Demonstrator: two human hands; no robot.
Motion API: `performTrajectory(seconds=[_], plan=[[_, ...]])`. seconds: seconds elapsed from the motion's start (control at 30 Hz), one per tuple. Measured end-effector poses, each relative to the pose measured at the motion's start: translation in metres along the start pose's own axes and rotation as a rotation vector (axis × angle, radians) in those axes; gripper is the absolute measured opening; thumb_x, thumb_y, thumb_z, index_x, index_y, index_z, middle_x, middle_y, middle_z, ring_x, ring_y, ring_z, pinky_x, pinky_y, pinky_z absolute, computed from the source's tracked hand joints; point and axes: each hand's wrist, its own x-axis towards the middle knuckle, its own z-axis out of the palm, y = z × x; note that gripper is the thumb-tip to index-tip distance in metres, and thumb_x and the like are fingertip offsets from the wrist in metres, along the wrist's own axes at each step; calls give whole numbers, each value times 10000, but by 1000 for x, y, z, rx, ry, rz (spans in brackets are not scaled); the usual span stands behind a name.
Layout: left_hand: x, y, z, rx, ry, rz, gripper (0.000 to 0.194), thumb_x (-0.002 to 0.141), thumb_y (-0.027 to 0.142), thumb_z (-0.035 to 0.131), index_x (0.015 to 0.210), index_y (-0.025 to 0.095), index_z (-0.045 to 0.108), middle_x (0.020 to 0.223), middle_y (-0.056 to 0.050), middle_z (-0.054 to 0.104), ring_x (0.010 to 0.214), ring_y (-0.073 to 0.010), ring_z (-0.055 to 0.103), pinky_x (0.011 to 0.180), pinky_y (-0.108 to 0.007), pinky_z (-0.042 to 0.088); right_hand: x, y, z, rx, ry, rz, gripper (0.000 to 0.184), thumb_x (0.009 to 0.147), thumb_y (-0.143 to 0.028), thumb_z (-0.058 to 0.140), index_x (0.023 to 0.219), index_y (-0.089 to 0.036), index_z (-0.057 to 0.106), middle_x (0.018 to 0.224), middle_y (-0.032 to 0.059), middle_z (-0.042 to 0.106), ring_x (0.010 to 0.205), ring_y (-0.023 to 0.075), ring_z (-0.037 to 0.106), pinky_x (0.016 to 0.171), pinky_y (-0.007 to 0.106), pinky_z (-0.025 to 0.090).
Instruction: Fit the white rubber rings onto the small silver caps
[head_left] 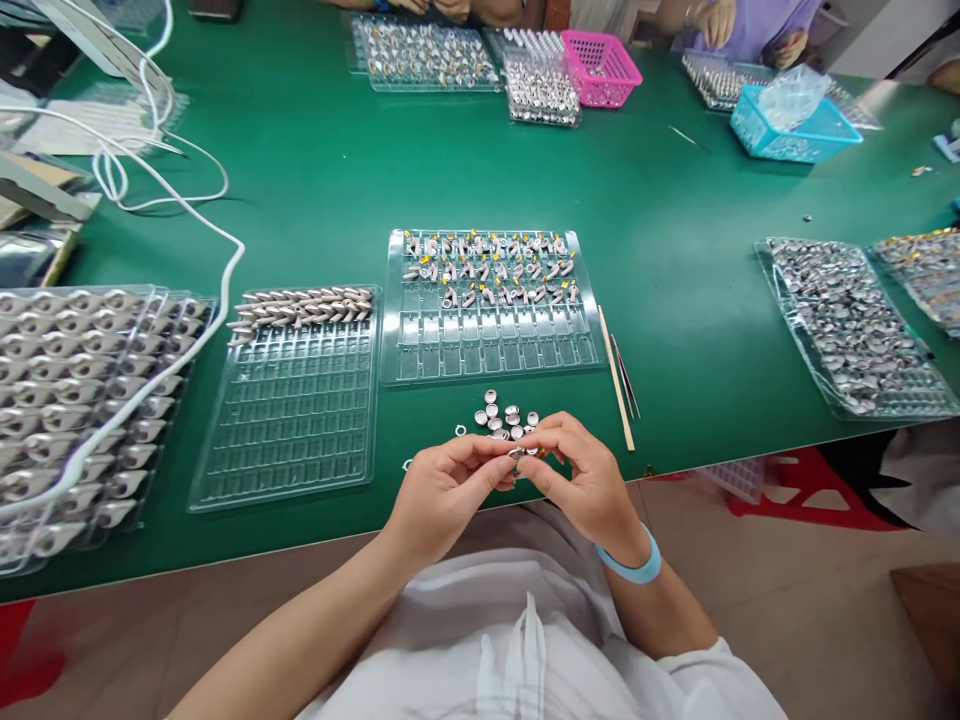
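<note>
My left hand (446, 492) and my right hand (589, 482) meet at the table's front edge, fingertips pinched around one small shiny metal part (517, 455). Fingers cover most of it; a bit of orange shows at its right side. Just beyond the fingertips lie several small round metal caps (491, 411) and a thin white ring (460, 430). Farther out, a clear blister tray (495, 360) carries rows of small grey parts with yellow tabs in its upper pockets. To my right rest a wooden stick (616, 385) and tweezers (625, 375).
Left of centre, another clear tray (292, 430) bears grey pieces along its top. Stacked trays of grey shells (67, 370) stand far left under a white cable (232, 260). A filled tray (855, 320) lies right. Pink (604, 85) and blue baskets (787, 145) stand near co-workers' hands.
</note>
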Motion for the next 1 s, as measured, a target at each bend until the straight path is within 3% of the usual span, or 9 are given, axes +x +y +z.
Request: performTrajectory(seconds=[0.1, 0.13, 0.17, 0.27, 0.33, 0.73, 1.0], plan=[[3, 4, -3, -116, 4, -71, 162, 795, 267, 732, 889, 136, 750, 771, -52, 766, 645, -144, 705, 652, -238, 612, -6, 5, -2, 82, 0, 42, 537, 807, -348, 740, 1302, -293, 541, 1161, 62, 589, 971, 198, 565, 803, 326, 478], [4, 4, -4, -145, 0, -91, 173, 792, 276, 738, 893, 135, 748, 776, -53, 766, 644, -140, 701, 651, -236, 609, -8, 6, -1, 106, 18, 51, 575, 798, -348, 751, 1321, -297, 517, 1163, 58, 595, 979, 199, 566, 816, 327, 476], [5, 3, -4, -165, -7, -111, 182, 790, 282, 744, 897, 135, 747, 785, -54, 767, 651, -137, 699, 655, -234, 606, -11, 7, 2, 125, 30, 60, 537, 805, -341, 746, 1296, -295, 532, 1140, 50, 610, 956, 191, 570, 814, 322, 476], [6, 0, -3, -190, -17, -154, 211, 779, 280, 758, 933, 138, 744, 827, -56, 770, 685, -132, 696, 680, -228, 596, -18, 9, 12, 157, 69, 93, 188, 876, -297, 665, 1056, -254, 633, 972, 22, 645, 844, 160, 568, 777, 301, 475], [6, -2, -1, -195, -22, -176, 235, 767, 270, 768, 962, 142, 741, 853, -57, 771, 709, -131, 694, 693, -222, 589, -21, 9, 17, 168, 107, 104, 82, 906, -277, 620, 972, -236, 647, 903, 17, 643, 818, 154, 567, 761, 295, 475], [3, -3, 2, -174, -41, -157, 131, 771, 248, 737, 852, 145, 746, 800, -40, 737, 666, -114, 637, 630, -213, 559, -21, 7, 14, 105, 111, 17, 120, 907, -195, 604, 995, -226, 680, 899, 24, 670, 801, 142, 591, 709, 267, 473], [2, -3, 5, -127, 16, -127, 107, 704, 212, 745, 735, 124, 692, 671, -16, 678, 542, -71, 534, 495, -170, 426, -26, 12, 16, 161, 109, 16, 161, 901, -180, 615, 1022, -248, 695, 917, 30, 681, 830, 159, 613, 738, 293, 494]])
